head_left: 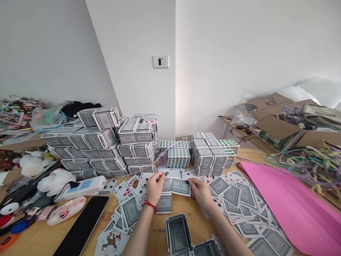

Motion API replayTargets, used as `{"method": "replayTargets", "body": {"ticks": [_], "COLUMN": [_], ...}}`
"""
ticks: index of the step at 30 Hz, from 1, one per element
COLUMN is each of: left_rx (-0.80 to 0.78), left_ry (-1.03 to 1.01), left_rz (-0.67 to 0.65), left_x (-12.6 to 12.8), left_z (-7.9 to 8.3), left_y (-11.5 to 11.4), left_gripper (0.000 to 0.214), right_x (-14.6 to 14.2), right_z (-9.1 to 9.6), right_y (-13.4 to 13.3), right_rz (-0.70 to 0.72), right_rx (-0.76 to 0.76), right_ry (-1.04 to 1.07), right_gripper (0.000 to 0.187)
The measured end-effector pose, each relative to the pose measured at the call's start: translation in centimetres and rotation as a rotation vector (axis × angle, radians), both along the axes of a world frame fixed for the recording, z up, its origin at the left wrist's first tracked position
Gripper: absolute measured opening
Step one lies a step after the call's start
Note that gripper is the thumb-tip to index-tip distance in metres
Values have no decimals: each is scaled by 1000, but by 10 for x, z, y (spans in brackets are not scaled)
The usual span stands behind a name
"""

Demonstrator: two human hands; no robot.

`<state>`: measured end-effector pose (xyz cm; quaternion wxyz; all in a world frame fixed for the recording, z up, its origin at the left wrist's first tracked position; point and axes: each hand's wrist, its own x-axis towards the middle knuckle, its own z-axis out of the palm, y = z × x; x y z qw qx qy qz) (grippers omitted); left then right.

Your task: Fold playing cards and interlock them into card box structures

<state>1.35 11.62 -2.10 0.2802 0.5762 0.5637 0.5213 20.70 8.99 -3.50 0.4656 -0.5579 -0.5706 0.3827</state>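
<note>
My left hand (155,187), with a red string at the wrist, pinches the upper edge of a strip of grey-backed playing cards. Between thumb and fingers of my right hand (200,193) is the right end of the same strip, at a face-down playing card (181,186). Another card back (163,203) joins below on the left, partly behind my left wrist. Nearer to me stands an open-topped box folded from cards (178,231), cut off by the lower edge of the view. Loose cards lie on both sides of my hands.
Stacked card boxes (96,142) rise at the back left, a smaller stack (209,153) at the back right. Green card packs (179,158) stand between them. A black tablet-like slab (82,225), a white power strip (84,186) and a pink sheet (285,202) flank the work area.
</note>
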Motion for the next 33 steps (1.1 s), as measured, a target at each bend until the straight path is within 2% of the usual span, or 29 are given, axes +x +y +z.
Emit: {"method": "replayTargets", "body": {"ticks": [8,15,24,33], "left_rx": [23,63,64,36], "left_ry": [50,128,133,71], "left_rz": [10,-54,-145,-120], "left_x": [1,3,20,26], "left_z": [2,0,-3,-5], "left_y": [-2,-1,-4,-4], "left_gripper": [22,23,21,22], "right_x": [2,5,-6,-15], "right_z": [0,-1,-1,-4], "right_y": [1,4,2,2], "right_rz": [55,139,155,96], "right_rx": [-70,-81,-55,-88], "right_ry": [-42,-7,-15,57], "right_gripper": [32,30,29,24]}}
